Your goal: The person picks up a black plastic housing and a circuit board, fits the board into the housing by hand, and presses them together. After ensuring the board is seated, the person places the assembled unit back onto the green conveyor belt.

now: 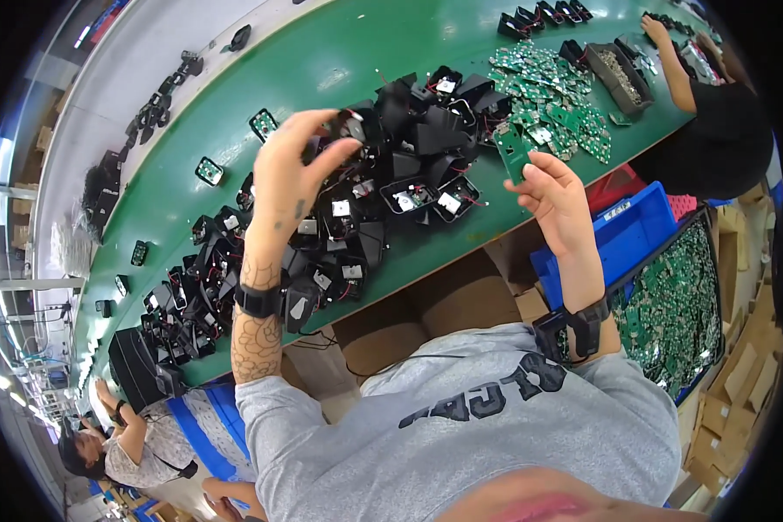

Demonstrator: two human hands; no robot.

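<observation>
My right hand (555, 196) pinches a green circuit board (511, 155) between thumb and fingers, held up over the table's near edge. To the left, my left hand (291, 165) is raised above a heap of black plastic housings (422, 139), its thumb and index finger spread apart. A blurred black housing (351, 127) lies at the gap between those fingertips; whether they touch it is unclear. Many housings in the heap have small boards, pale parts and red wires inside. Right of the heap is a wide pile of green circuit boards (552, 96).
The green table (322, 65) curves away to both sides. A grey bin of small parts (619, 76) stands at the right. Below the edge are a blue crate (618, 235) and a large container of boards (670, 304). Co-workers sit at left (139, 444) and right (713, 130).
</observation>
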